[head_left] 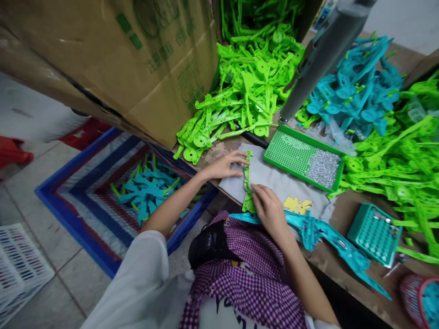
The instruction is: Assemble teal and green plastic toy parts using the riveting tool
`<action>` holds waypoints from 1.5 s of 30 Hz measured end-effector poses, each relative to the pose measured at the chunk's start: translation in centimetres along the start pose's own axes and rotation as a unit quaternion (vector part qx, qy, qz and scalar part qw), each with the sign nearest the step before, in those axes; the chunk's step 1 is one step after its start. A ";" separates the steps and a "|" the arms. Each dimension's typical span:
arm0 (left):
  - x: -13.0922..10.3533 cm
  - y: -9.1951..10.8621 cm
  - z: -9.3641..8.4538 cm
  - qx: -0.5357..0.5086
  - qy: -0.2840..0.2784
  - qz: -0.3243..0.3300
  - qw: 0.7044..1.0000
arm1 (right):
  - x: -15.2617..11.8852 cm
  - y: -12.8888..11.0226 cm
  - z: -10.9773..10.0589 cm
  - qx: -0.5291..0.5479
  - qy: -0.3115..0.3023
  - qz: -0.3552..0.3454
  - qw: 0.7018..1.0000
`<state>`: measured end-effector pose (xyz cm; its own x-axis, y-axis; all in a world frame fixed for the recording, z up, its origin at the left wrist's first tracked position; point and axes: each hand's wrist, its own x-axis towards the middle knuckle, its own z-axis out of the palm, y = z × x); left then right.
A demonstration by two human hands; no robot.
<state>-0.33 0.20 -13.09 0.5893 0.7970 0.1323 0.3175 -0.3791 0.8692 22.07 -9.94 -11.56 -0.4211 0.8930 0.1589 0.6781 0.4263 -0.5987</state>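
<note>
A long, narrow, bright green plastic part [247,182] lies on the grey cloth [270,176], running from front to back. At its far end my left hand [228,165] has thumb and fingertips against its left edge, steadying it. My right hand [270,205] is curled at the near half, fingertips on the part's right edge; whether they also hold something small is hidden. A blue plastic part [310,232] with long arms lies along the table's front edge, partly behind my right wrist. Just beyond the cloth is a green tray [290,153] holding many small silver screws [323,169].
Piles of green parts [247,87] and blue parts [356,87] cover the table's back. A grey metal post [318,59] rises there. A tall cardboard box [164,73] stands left, above a blue-rimmed bin [78,219]. To the right are a teal rack [375,233] and red basket [411,301].
</note>
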 end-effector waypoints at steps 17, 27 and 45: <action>1.7 2.0 0.7 0.095 -0.011 -0.017 0.995 | 0.9 0.6 1.0 0.009 -0.025 0.021 0.999; -4.7 4.1 5.5 0.134 0.139 -0.137 0.972 | 0.8 0.7 1.1 0.004 -0.020 0.040 0.999; -4.1 4.1 7.7 0.184 0.184 -0.171 0.950 | 0.8 0.6 0.8 0.016 -0.023 0.047 0.998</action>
<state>4.28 -8.28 -13.73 0.1279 0.9878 0.0890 0.7219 -0.1543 0.6745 21.64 -9.05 -12.44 -0.3836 0.9212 0.0649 0.6972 0.3350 -0.6338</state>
